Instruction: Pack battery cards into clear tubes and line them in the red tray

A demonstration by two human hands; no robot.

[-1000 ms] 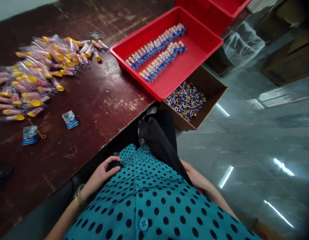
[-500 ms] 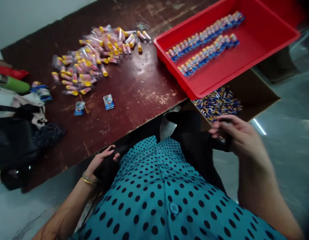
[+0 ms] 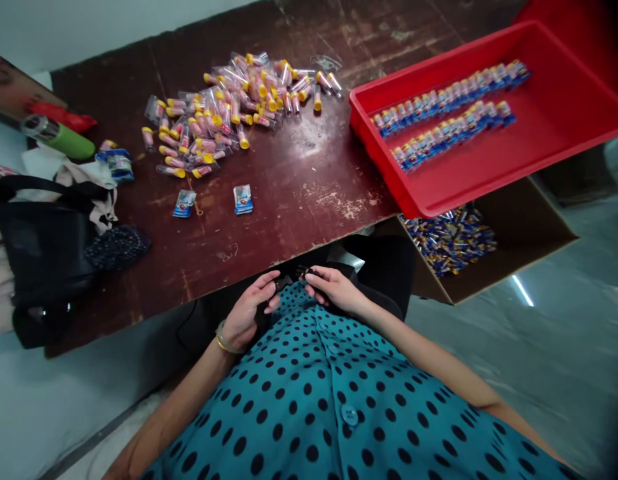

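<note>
My left hand (image 3: 249,307) is closed on one half of a black buckle (image 3: 283,283) in front of my waist. Facing it, my right hand (image 3: 339,291) pinches the other half, a black pronged buckle piece (image 3: 303,272). A small gap shows between the two pieces. Both hands are over the lap of my teal dotted shirt (image 3: 309,387), just below the table edge. Black fabric lies around and beneath the hands, and where it joins the buckle is hard to make out.
On the brown table (image 3: 289,220) lie a pile of yellow-capped tubes (image 3: 213,120) and two small stacks of blue packets (image 3: 243,199). A red tray (image 3: 553,87) holds two rows of packs, above a filled cardboard box (image 3: 529,247). A black bag (image 3: 49,240) and green bottle (image 3: 71,140) are at left.
My right hand has swung inward from far right, bringing its buckle piece close to the left one. My left hand has moved right and slightly up. The camera view has shifted.
</note>
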